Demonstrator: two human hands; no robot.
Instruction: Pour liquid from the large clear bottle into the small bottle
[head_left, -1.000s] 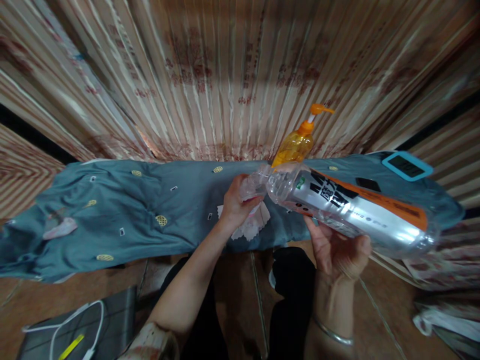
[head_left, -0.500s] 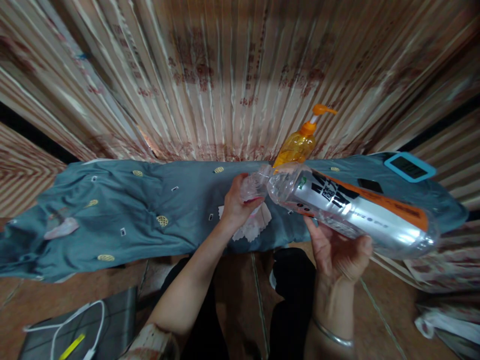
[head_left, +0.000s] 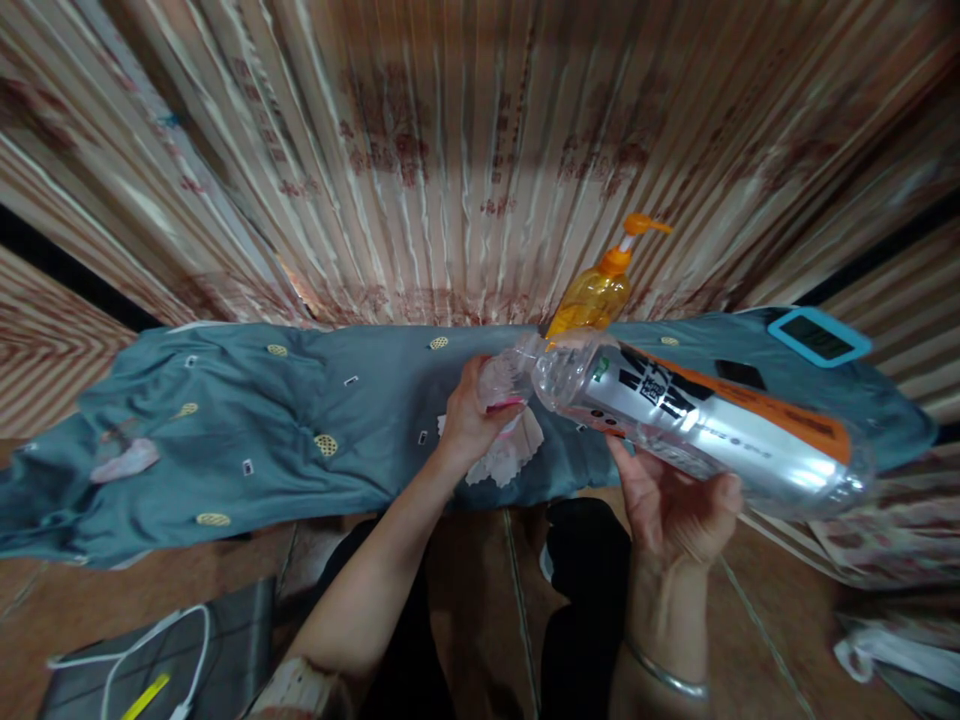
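My left hand [head_left: 471, 415] is closed around a small clear cup [head_left: 508, 375] that shows a pink patch near its base. My right hand [head_left: 679, 505] supports a large clear plastic bottle [head_left: 720, 425] from below, its silver and orange label facing up. The bottle lies tilted almost level, its neck pointing left with the mouth at the cup's rim. Whether liquid is flowing between them cannot be made out. Below the cup, a white scalloped doily [head_left: 506, 460] rests on the grey-green cloth [head_left: 382, 400].
Behind the large bottle stands a yellow pump bottle [head_left: 592, 300]. To the right are a dark flat object [head_left: 740, 374] and a blue-framed display [head_left: 820, 336]. A crumpled pale item [head_left: 126, 460] lies at left. A white cable [head_left: 154, 630] sits on a dark surface at lower left.
Both hands keep nearly the same pose. The cup and the large bottle have shifted only very slightly.
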